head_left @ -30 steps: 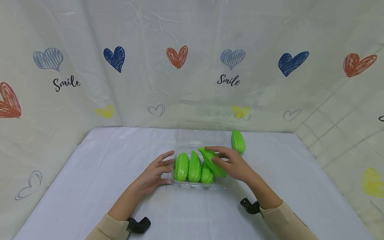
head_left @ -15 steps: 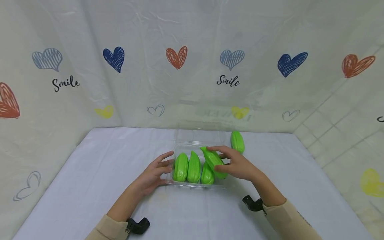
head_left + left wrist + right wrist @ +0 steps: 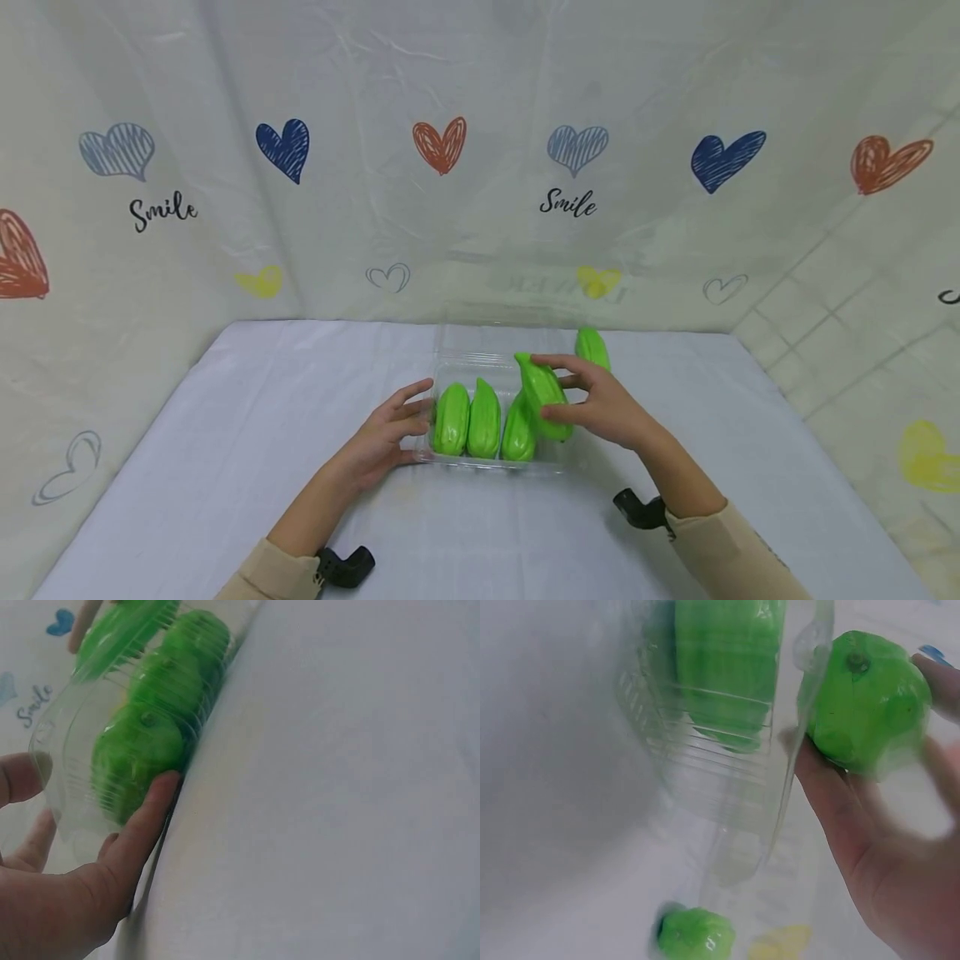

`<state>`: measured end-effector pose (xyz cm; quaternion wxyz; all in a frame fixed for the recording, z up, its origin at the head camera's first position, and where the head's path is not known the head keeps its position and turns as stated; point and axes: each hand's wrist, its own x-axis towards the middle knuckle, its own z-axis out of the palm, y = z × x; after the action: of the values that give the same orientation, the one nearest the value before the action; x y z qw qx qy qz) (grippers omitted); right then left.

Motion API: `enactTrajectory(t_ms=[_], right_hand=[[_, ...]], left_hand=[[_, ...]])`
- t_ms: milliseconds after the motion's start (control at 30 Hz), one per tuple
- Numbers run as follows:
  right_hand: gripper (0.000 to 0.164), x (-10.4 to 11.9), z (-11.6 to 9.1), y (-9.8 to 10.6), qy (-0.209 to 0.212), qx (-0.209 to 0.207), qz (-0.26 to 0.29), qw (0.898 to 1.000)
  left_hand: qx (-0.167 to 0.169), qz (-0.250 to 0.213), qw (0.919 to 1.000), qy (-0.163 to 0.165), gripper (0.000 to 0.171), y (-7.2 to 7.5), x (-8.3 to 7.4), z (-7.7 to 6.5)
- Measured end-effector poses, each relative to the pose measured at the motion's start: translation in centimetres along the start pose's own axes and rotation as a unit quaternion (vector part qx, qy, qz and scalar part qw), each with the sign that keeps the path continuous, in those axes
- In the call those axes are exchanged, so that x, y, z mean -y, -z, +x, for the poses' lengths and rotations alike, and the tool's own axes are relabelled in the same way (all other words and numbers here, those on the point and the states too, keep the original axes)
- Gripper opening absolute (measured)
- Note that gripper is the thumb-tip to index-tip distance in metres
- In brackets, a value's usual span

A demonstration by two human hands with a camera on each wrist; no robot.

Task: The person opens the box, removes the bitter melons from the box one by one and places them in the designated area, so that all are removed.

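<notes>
Right hand (image 3: 611, 408) grasping a glossy green, ridged, oblong gourd (image 3: 546, 400) at the right end of an open, clear plastic box (image 3: 487, 464).
Head view: thumb and fingers hold the gourd tilted, pointed tip away from the person; three matching green gourds (image 3: 483, 421) lie side by side inside the box, and a lone green gourd (image 3: 592, 346) lies behind its right corner on the white-clothed worktop (image 3: 487, 533); the left hand (image 3: 382, 437) rests, fingers loosely spread, against the box's left side. Left wrist view: the thumb extends along the box's wall. Right wrist view: the grasped gourd's stem end shows just beside the box's rim.
</notes>
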<state>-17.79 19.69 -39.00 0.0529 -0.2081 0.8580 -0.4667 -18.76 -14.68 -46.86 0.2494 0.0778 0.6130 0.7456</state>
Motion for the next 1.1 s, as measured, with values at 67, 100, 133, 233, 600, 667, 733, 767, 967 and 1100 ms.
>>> enactTrajectory(t_ms=[67,100,133,233,600,667,733,767,967,1100], right_hand=[[0.066,0.1,0.0,0.2,0.000,-0.001,-0.002,1.000],[0.066,0.1,-0.1,0.2,0.000,-0.001,-0.003,1.000],[0.065,0.1,-0.1,0.3,-0.001,-0.001,-0.004,1.000],[0.065,0.2,0.0,0.6,-0.004,-0.003,-0.012,1.000],[0.066,0.3,-0.1,1.8,-0.018,-0.018,-0.021,0.999],[0.066,0.2,-0.1,2.0,-0.022,-0.022,-0.021,0.999],[0.066,0.0,-0.1,2.2,-0.024,-0.025,-0.017,0.999],[0.066,0.0,-0.1,2.3,-0.025,-0.026,-0.016,0.999],[0.066,-0.5,-0.2,3.0,-0.024,-0.035,-0.009,0.999],[0.066,-0.7,-0.4,3.3,-0.027,-0.036,-0.003,0.999]], left_hand=[[-0.002,0.000,1.0000,0.000,0.071,-0.1,0.0,0.0],[-0.002,0.001,1.0000,0.000,0.070,-0.1,0.0,0.0],[-0.002,0.001,1.0000,-0.001,0.070,-0.1,0.0,0.0],[-0.001,0.001,1.0000,-0.003,0.070,0.0,0.0,0.0],[-0.003,0.003,1.0000,-0.002,0.071,-0.1,0.0,0.0],[-0.003,0.004,1.0000,-0.001,0.071,-0.1,0.0,0.1],[-0.003,0.004,1.0000,-0.002,0.070,-0.1,0.0,0.0],[-0.004,0.004,1.0000,-0.002,0.070,-0.1,0.0,0.0],[-0.004,0.001,1.0000,-0.003,0.070,-0.1,0.0,0.0],[-0.006,-0.001,1.0000,-0.001,0.070,-0.1,0.0,0.0]])
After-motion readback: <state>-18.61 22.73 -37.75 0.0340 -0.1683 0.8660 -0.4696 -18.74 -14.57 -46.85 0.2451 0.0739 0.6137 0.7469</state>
